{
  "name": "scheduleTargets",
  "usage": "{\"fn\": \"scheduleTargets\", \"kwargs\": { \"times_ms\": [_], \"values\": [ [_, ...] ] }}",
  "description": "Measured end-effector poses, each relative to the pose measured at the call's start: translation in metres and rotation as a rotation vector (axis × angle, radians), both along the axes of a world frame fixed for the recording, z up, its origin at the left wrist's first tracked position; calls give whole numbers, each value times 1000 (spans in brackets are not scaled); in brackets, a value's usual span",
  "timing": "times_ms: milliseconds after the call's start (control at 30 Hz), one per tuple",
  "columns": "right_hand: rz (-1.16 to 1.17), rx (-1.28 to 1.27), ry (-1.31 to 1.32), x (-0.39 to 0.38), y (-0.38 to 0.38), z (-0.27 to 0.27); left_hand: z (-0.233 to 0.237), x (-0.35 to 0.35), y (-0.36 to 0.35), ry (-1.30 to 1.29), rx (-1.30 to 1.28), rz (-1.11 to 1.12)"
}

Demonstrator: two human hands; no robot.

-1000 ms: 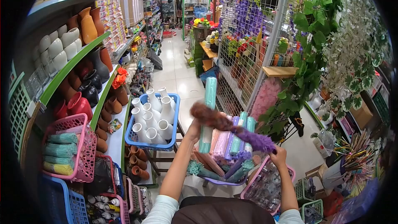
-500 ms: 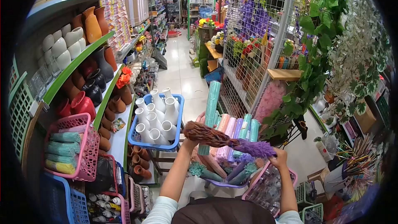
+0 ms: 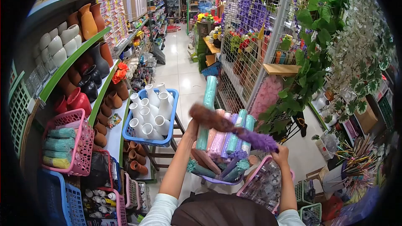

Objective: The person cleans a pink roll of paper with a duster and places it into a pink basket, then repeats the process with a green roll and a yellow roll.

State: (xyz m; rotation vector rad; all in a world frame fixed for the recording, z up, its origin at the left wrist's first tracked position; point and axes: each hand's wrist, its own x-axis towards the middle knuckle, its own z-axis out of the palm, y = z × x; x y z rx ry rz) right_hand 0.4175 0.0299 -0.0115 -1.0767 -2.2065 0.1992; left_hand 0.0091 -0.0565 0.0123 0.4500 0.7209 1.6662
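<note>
A bundle with a reddish-brown end (image 3: 209, 118) and a fluffy purple end (image 3: 259, 140) is held crosswise, a little blurred, between both hands. My left hand (image 3: 193, 128) is closed at the brown end, its fingers mostly hidden behind it. My right hand (image 3: 281, 155) is closed round the tip of the purple end. Behind and below the bundle, wrapped rolls in pink, lilac and teal (image 3: 232, 142) fill a purple basket (image 3: 220, 181). A long teal roll (image 3: 210, 94) stands upright at the left of these, passing behind the bundle.
Left of the rolls, a blue basket (image 3: 149, 141) of white vases rests on a stool. A pink basket (image 3: 289, 175) of clear items is by my right forearm. Shelves of pots (image 3: 104, 100) line the left; a wire rack (image 3: 247, 67) and hanging leaves (image 3: 322, 33) are at right.
The view has shifted, so the baskets and shelves sit slightly further left. Both hands still hold the bundle, whose brown end is now more blurred and slightly higher.
</note>
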Motion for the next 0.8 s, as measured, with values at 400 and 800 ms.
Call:
{"fn": "scheduleTargets", "kwargs": {
  "times_ms": [400,800],
  "values": [
    [-151,32,109,-1,23,12,-8,25,37,55,93,-245],
    [-199,63,120,0,36,4,12,48,42,284,107,-163]
  ]
}}
